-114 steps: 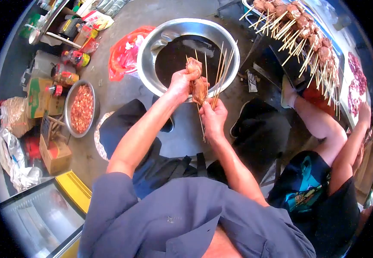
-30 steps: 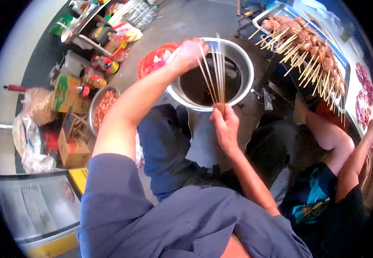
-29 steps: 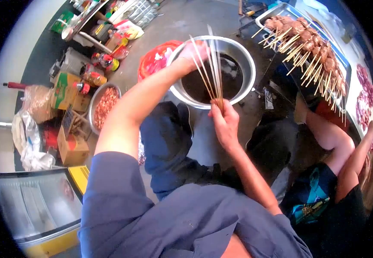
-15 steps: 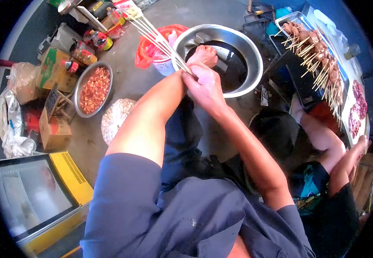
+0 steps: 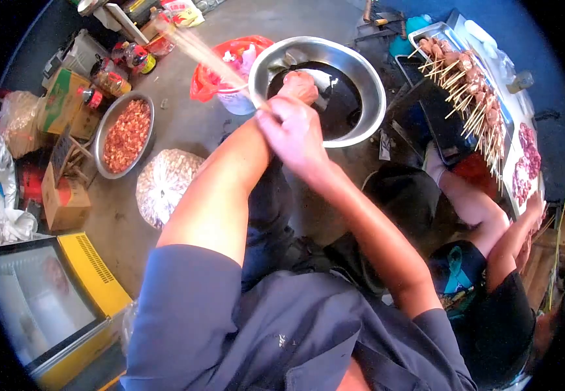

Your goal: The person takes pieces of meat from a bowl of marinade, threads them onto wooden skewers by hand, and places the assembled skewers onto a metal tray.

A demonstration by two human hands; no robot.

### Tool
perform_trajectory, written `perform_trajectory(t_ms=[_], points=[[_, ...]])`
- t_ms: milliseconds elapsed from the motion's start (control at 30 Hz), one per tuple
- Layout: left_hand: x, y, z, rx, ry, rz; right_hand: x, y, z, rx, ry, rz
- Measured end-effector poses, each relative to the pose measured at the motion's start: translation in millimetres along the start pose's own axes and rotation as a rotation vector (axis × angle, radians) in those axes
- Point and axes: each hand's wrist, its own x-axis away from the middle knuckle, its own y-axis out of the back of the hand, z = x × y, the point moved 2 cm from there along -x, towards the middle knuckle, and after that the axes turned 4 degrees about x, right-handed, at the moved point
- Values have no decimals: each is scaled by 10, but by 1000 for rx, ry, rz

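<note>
My right hand (image 5: pixel 295 133) is closed round the lower ends of a bundle of thin wooden skewers (image 5: pixel 207 55). They point up and to the left and are blurred by motion. The right hand crosses over my left wrist. My left hand (image 5: pixel 300 86) is curled closed above the near-left part of a large steel basin (image 5: pixel 375 98); whatever its fingers hold, if anything, is hidden. Dark liquid (image 5: pixel 344 107) fills the bottom of the basin. Just left of the basin is a bucket (image 5: pixel 235 102) lined with a red plastic bag (image 5: pixel 204 85).
A metal bowl of reddish chopped pieces (image 5: pixel 126 137) and a clear bag of pale pieces (image 5: pixel 165 186) sit left. Skewered meat (image 5: pixel 471 91) lies on a tray at right, near raw meat (image 5: pixel 527 163) and a seated person (image 5: pixel 478 280). A yellow-framed glass-front cabinet (image 5: pixel 93 274) stands lower left.
The skewers, fairly sharp before, are now smeared by motion, with their far ends farther left. The whole view has shifted slightly. Both hands remain crossed, with the left over the basin.
</note>
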Motion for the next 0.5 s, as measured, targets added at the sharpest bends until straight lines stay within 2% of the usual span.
perform_trajectory(t_ms=[67, 133, 200, 233, 333, 500], points=[[-32, -80, 24, -123, -35, -159, -50, -6, -96, 62, 52, -77], [-43, -48, 12, -33, 107, -23, 8, -8, -54, 63, 19, -58], [-13, 85, 51, 53, 89, 52, 57, 42, 87, 0, 57, -61], [29, 108, 64, 39, 76, -18, 90, 74, 159, -26, 53, -61], [61, 160, 115, 141, 103, -5, 246, 174, 384, -116, 35, -46], [74, 142, 146, 140, 105, -21, 313, 268, 540, -199, 28, 1]])
